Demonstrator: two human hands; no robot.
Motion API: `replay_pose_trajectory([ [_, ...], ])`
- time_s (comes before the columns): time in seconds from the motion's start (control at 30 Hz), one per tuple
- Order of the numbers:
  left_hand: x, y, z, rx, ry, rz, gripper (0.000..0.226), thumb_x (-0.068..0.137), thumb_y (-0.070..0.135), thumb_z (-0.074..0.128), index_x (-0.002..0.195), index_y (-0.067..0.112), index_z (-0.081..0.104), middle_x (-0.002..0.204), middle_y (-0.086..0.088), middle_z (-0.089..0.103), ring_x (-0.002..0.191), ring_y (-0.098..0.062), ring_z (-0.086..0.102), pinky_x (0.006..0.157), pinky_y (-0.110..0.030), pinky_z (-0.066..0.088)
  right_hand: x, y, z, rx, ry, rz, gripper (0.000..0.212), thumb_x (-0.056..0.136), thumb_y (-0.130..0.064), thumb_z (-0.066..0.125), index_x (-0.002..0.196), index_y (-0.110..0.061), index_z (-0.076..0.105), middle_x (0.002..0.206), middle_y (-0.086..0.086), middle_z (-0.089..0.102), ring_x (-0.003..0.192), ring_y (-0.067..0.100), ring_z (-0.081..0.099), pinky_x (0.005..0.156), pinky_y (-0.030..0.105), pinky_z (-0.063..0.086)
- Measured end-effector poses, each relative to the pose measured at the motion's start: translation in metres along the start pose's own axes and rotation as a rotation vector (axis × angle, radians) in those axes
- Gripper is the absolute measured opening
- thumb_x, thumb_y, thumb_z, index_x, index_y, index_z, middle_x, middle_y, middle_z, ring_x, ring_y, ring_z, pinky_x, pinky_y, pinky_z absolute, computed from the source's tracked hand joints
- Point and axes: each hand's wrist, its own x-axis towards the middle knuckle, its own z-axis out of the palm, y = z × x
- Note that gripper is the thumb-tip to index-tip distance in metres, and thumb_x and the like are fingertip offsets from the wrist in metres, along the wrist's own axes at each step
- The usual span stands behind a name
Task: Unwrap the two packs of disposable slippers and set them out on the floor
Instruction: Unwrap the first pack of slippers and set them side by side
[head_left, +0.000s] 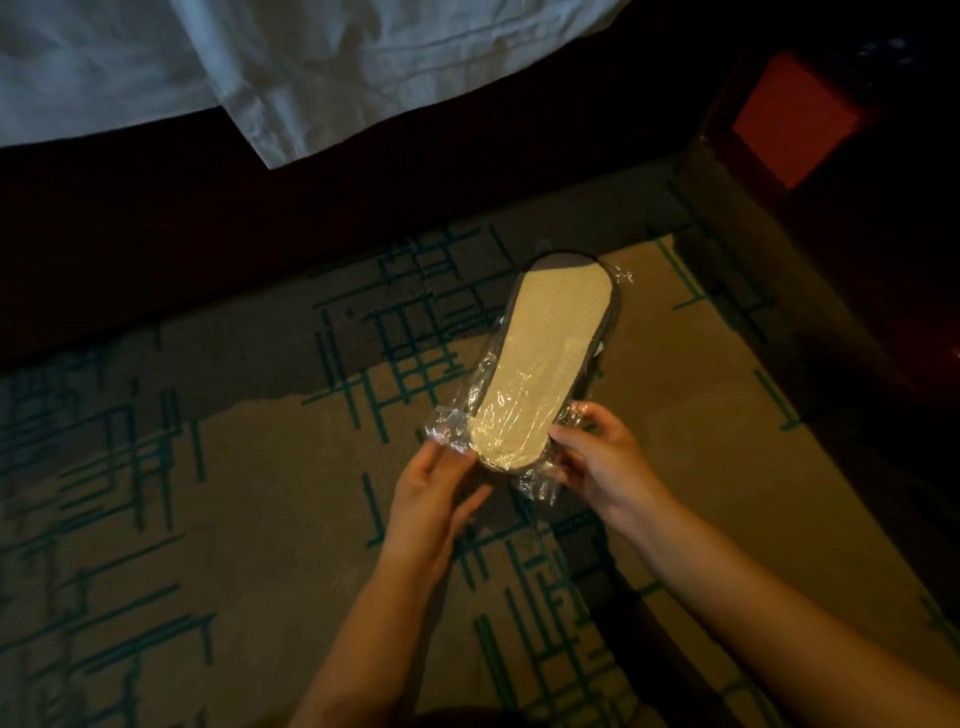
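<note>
A pack of disposable slippers (545, 353) is held above the carpet, pale sole up with a dark rim, still in crinkled clear plastic wrap (447, 423). My left hand (434, 499) pinches the loose plastic at the pack's near left corner. My right hand (602, 457) grips the plastic at the near right edge of the heel. The far end of the pack points toward the bed. I see only this one pack.
Brown carpet with teal line pattern (208, 493) covers the floor. A bed with a white sheet (291, 67) hanging over a dark base fills the top. Dark wooden furniture (810, 171) with a red panel stands at the right.
</note>
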Motion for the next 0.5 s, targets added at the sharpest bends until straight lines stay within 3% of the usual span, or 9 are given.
replay_pose_trajectory([
  [0.07,0.001,0.008,-0.005,0.298,0.127,0.162,0.065,0.086,0.017,0.057,0.142,0.026,0.027,0.147,-0.003,0.039,0.112,-0.010,0.055,0.090,-0.029,0.048,-0.002,-0.003,-0.002,-0.023,0.006,-0.020,0.027,0.087,0.001,0.057,0.088,-0.025,0.054,0.084,0.004,0.060,0.066,0.014,0.060,0.045,0.019,0.055],
  [0.13,0.003,0.017,-0.007,0.648,0.153,0.342,0.075,0.084,0.021,0.061,0.145,0.027,0.017,0.148,0.003,0.033,0.122,-0.010,0.047,0.098,-0.030,0.045,-0.002,-0.006,-0.004,-0.076,-0.010,-0.072,0.026,0.086,0.001,0.057,0.093,-0.024,0.054,0.083,0.002,0.064,0.064,0.013,0.063,0.048,0.019,0.054],
  [0.23,0.006,0.025,-0.008,0.991,0.112,0.573,0.059,0.084,0.018,0.061,0.138,0.021,0.038,0.126,0.010,0.048,0.114,-0.008,0.050,0.099,-0.031,0.046,-0.003,-0.006,-0.005,-0.162,-0.042,-0.139,0.028,0.086,0.001,0.057,0.100,-0.023,0.053,0.082,0.000,0.067,0.068,0.013,0.064,0.054,0.022,0.053],
  [0.33,0.008,0.028,-0.008,1.177,0.158,0.749,0.031,0.083,0.013,0.063,0.114,0.014,0.063,0.108,0.003,0.062,0.097,-0.006,0.055,0.090,-0.033,0.052,-0.001,-0.005,-0.003,-0.214,-0.051,-0.173,0.029,0.086,0.000,0.057,0.105,-0.022,0.052,0.080,-0.002,0.066,0.067,0.012,0.062,0.059,0.024,0.050],
  [0.5,0.008,0.028,-0.011,1.270,0.185,0.781,0.022,0.083,0.010,0.062,0.104,0.012,0.067,0.096,-0.005,0.068,0.082,-0.010,0.057,0.073,-0.019,0.046,0.000,-0.005,-0.004,-0.257,-0.054,-0.215,0.028,0.086,-0.001,0.057,0.106,-0.021,0.054,0.079,-0.001,0.067,0.061,0.005,0.063,0.052,0.016,0.049],
])
